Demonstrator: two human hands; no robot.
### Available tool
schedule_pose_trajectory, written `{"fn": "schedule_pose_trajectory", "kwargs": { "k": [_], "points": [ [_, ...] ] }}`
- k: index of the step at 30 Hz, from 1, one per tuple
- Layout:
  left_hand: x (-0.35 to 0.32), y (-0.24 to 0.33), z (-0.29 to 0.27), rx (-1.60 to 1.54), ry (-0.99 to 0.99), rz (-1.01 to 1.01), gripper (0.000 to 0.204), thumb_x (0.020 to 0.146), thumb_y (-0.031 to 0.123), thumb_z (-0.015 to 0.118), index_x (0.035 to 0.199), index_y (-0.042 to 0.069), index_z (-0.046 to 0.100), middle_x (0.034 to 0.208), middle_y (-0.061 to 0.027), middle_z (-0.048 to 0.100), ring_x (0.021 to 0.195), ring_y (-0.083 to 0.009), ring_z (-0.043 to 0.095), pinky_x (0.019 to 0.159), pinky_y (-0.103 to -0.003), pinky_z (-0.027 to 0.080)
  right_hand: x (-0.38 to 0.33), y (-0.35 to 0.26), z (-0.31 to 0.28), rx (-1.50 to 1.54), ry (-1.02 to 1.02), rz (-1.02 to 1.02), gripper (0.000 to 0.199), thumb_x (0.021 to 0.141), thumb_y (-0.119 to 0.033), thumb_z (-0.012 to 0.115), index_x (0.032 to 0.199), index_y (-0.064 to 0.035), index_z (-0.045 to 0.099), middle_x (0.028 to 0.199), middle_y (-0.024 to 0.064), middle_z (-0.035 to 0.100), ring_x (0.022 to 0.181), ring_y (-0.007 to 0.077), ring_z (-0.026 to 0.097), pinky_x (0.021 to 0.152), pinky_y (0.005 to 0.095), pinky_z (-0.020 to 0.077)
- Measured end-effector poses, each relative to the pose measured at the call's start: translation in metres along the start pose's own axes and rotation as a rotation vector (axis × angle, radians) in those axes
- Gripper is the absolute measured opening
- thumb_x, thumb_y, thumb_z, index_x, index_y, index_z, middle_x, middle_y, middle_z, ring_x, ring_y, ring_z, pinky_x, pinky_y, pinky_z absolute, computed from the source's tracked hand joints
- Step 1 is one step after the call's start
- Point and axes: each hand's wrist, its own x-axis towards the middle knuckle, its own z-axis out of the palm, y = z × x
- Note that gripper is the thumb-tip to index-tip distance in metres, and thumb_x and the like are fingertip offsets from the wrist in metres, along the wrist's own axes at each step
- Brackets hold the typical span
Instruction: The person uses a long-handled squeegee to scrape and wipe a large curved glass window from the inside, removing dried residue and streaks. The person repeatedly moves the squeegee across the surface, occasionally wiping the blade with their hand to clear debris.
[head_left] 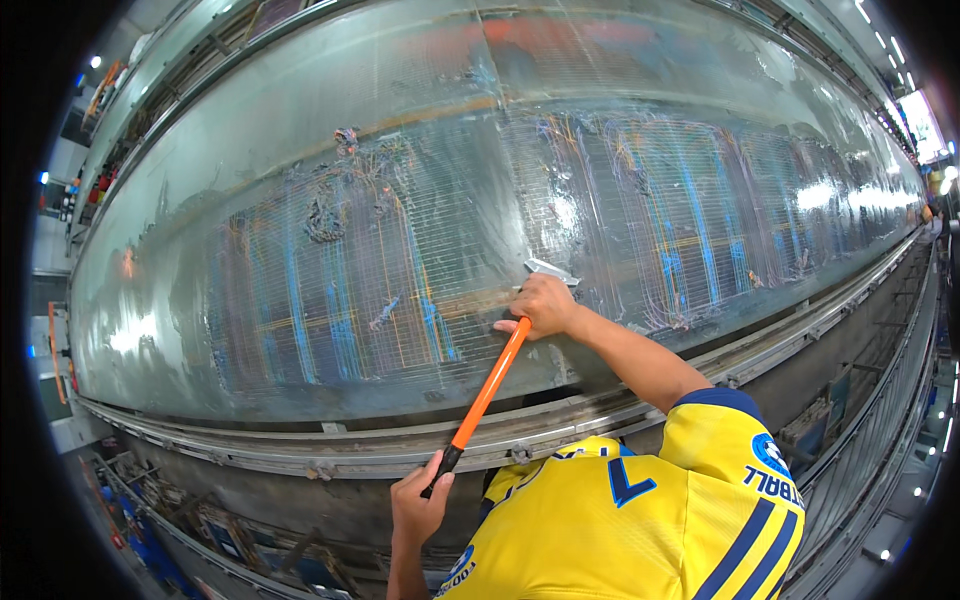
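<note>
A long-handled scraper (490,385) with an orange shaft runs diagonally up across the middle of the view. The right hand (543,305) is closed around the top of the shaft, just behind the pale metal blade (549,270), with the fingers wrapped tight and the knuckles facing up. The blade lies flat against a huge curved mould wall (300,130), glossy and grey-green, which fills most of the picture and bends away to both sides.

The left hand (418,505) grips the black lower end (446,462) of the shaft, with the fingers curled around it and the thumb along the side. The two hands are well apart, one at each end of the tool.

Where the blade touches, the wall is covered by a mesh layer (400,280) of fine white grid with blue and orange lines showing through it; a second mesh patch (690,220) lies to the right. Ragged clumps of loose fibre (325,220) sit on the left patch, above and to the left of the blade.

Below the wall, a grey metal flange rail (300,450) runs the whole width, and the shaft crosses over it. The person's yellow shirt (640,520) with dark blue trim fills the lower right, and the right forearm reaches up from it. A railing (880,420) curves along the far right, and a blue frame (150,560) shows at lower left.
</note>
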Motion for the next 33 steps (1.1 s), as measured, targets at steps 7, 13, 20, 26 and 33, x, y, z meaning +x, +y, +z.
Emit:
{"fn": "schedule_pose_trajectory", "kwargs": {
  "k": [7,13,20,26,33],
  "points": [
    [0.021,0.018,-0.026,0.045,0.011,-0.087,0.038,0.089,0.008,0.075,0.126,-0.003,0.07,0.072,-0.0128,0.066,0.063,-0.0142,0.06,0.06,-0.03,0.047,0.022,0.008,0.007,0.023,-0.016,-0.022,0.056,0.088,-0.057,0.069,0.051,-0.0143,0.061,0.05,0.0064,0.055,0.053,0.032,0.057,0.055,0.0439,0.0449],
    [0.059,0.003,-0.045,0.073,0.041,-0.061,0.038,0.093,0.011,0.073,0.129,-0.002,0.069,0.072,-0.0099,0.064,0.065,-0.0106,0.056,0.06,-0.03,0.047,0.076,0.03,0.016,-0.02,-0.122,0.031,0.055,0.088,-0.058,0.067,0.055,-0.0145,0.064,0.056,0.0094,0.061,0.056,0.0354,0.061,0.059,0.0457,0.0505],
    [0.129,0.039,-0.035,-0.055,0.04,-0.266,0.041,0.095,0.011,0.068,0.134,-0.001,0.065,0.074,-0.0027,0.066,0.07,-0.007,0.056,0.065,-0.028,0.048,0.121,0.089,0.006,-0.027,-0.107,0.05,0.058,0.087,-0.06,0.068,0.055,-0.012,0.062,0.055,0.0109,0.06,0.059,0.0377,0.061,0.063,0.0488,0.0506],
    [0.036,0.034,-0.021,-0.051,-0.004,-0.188,0.042,0.092,0.011,0.072,0.132,-0.002,0.066,0.07,-0.0058,0.063,0.067,-0.0077,0.055,0.064,-0.028,0.046,0.044,0.025,-0.004,0.047,-0.048,-0.025,0.057,0.087,-0.057,0.07,0.052,-0.0133,0.061,0.05,0.0101,0.056,0.051,0.0356,0.058,0.058,0.0446,0.0495],
    [0.074,0.053,-0.044,-0.015,0.018,-0.251,0.041,0.094,0.011,0.072,0.132,-0.004,0.066,0.066,-0.0035,0.055,0.064,-0.0041,0.048,0.056,-0.026,0.041,0.088,0.045,0.004,0.038,-0.031,0.03,0.055,0.088,-0.054,0.069,0.052,-0.0132,0.06,0.051,0.0099,0.056,0.052,0.0363,0.059,0.055,0.0473,0.0487]
  ]
}}
